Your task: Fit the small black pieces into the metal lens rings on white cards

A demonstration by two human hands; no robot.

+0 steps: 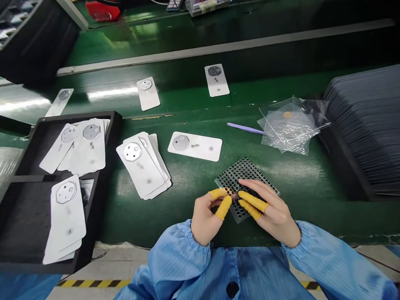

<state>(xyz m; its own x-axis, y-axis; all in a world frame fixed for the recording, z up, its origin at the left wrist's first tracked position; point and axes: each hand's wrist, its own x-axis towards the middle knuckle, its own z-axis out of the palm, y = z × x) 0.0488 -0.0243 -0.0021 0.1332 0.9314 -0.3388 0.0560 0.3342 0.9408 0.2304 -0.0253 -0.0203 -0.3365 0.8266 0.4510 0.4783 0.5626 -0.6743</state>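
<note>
A clear sheet of small round black dots (243,169) lies tilted on the green bench near its front edge. Yellow finger cots cover the thumb and index finger of my left hand (208,218), which pinches the sheet's left part. My right hand (272,213), also with yellow cots on two fingers, grips the sheet from the right, its uncovered fingers resting over the dots. The tips of both hands nearly meet; whether a single dot is between them is hidden. A white card with a grey camera-like disc (200,146) lies just beyond the sheet.
A stack of similar cards (144,170) lies to the left, beside a black divided tray (111,140) with more cards. Purple tweezers (245,128) touch clear plastic bags (290,128). Dark flat pieces (374,129) fill a black tray at right. More cards (217,80) lie farther back.
</note>
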